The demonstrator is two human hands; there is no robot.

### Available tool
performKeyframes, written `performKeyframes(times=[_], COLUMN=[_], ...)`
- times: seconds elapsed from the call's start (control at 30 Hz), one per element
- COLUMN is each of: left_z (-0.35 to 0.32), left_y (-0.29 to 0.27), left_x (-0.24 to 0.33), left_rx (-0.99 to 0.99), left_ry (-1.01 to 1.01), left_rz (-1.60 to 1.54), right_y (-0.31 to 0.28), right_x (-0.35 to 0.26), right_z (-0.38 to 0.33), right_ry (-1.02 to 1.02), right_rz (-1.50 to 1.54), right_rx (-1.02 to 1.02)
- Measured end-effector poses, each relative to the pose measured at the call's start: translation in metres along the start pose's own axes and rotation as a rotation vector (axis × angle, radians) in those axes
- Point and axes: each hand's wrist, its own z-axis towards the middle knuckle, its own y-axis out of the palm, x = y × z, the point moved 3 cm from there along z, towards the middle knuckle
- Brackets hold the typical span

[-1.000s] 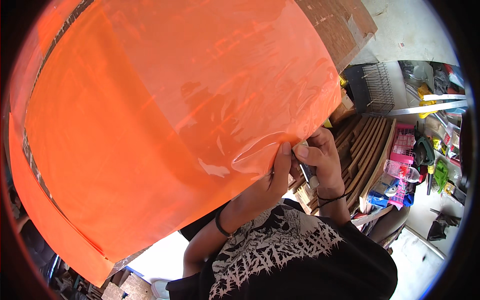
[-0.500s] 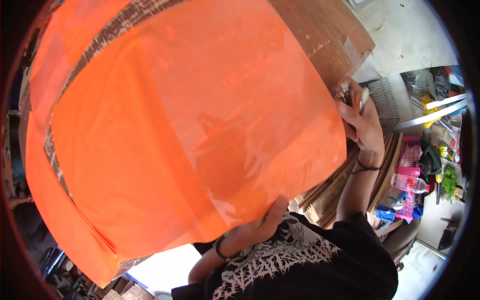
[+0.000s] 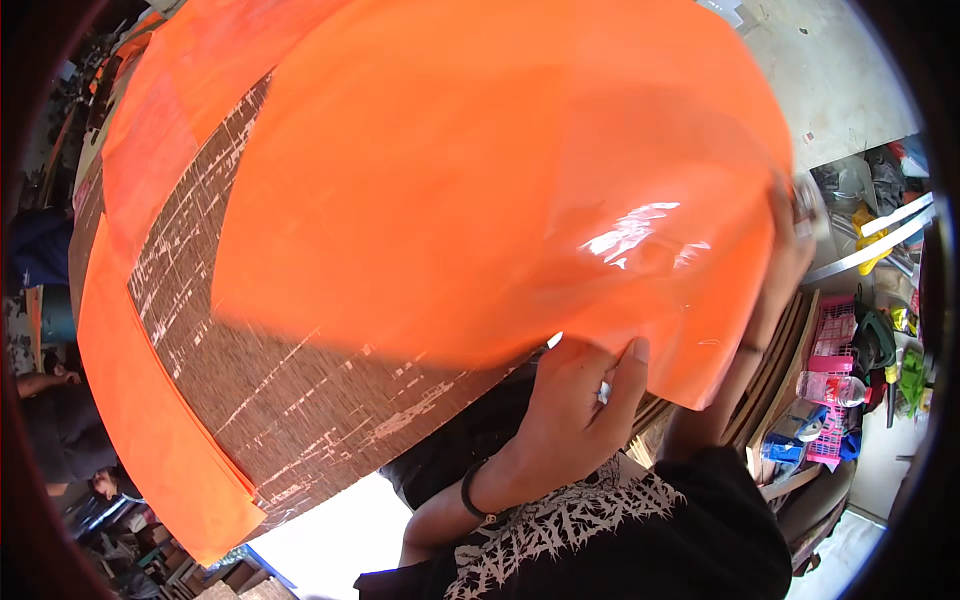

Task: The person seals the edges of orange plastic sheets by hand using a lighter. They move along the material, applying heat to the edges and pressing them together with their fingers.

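Observation:
A large orange sheet point(image 3: 420, 200), glossy on its right part, is lifted and curved over a scuffed brown board point(image 3: 230, 370). My left hand point(image 3: 575, 405), wearing a ring and a dark bracelet, pinches the sheet's near edge between thumb and fingers. At the sheet's right edge is my right hand point(image 3: 792, 245), blurred and partly covered by it; a pale, smeared shape shows beside its fingers. More orange material lies on the board: a folded strip point(image 3: 160, 420) along the left edge and a piece point(image 3: 150, 170) at the far left.
Stacked wooden strips point(image 3: 775, 385) stand right of my arm. Beyond them are a pink basket point(image 3: 832, 335), a clear bottle point(image 3: 830, 389) and pale metal strips point(image 3: 880, 240). Another person point(image 3: 65, 430) is at the far left. A pale surface point(image 3: 830, 80) lies at upper right.
The sheet has shifted right and its near edge has lifted, baring more of the brown board. My left hand has moved right and up with the edge; my right hand has moved right and slightly down.

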Motion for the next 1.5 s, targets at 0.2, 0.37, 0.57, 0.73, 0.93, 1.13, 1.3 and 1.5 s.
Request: performKeyframes(times=[0.2, 0.37, 0.57, 0.73, 0.93, 1.13, 1.3, 1.5], left_z=[-0.001, -0.017, -0.054, -0.095, -0.142, -0.172, -0.117, -0.092], left_y=[-0.048, -0.123, -0.149, -0.142, -0.089, -0.076, -0.049, -0.035], left_x=[0.005, 0.024, 0.032, 0.022, -0.001, -0.088, -0.099, -0.084], left_rx=[0.242, 0.571, 0.775, 0.927, 0.931, 0.572, 0.237, 0.3], left_ry=[-0.078, -0.273, -0.212, -0.011, -0.017, -0.22, -0.316, -0.155], left_rz=[0.181, 0.364, 0.351, 0.233, -0.097, -0.297, -0.447, -0.331], right_y=[-0.027, 0.041, 0.064, 0.066, 0.062, 0.053, 0.024, 0.038], right_x=[0.044, 0.01, -0.008, -0.022, -0.021, -0.008, 0.019, 0.029], right_z=[-0.127, -0.169, -0.184, -0.193, -0.194, -0.201, -0.216, -0.153], right_ry=[0.13, 0.545, 0.567, 0.515, 0.556, 0.591, 0.826, 0.654], right_rz=[0.019, 0.522, 0.514, 0.396, 0.384, 0.413, 0.604, 0.339], right_rx=[0.196, 0.061, -0.286, -0.396, -0.388, -0.495, -0.431, -0.17])
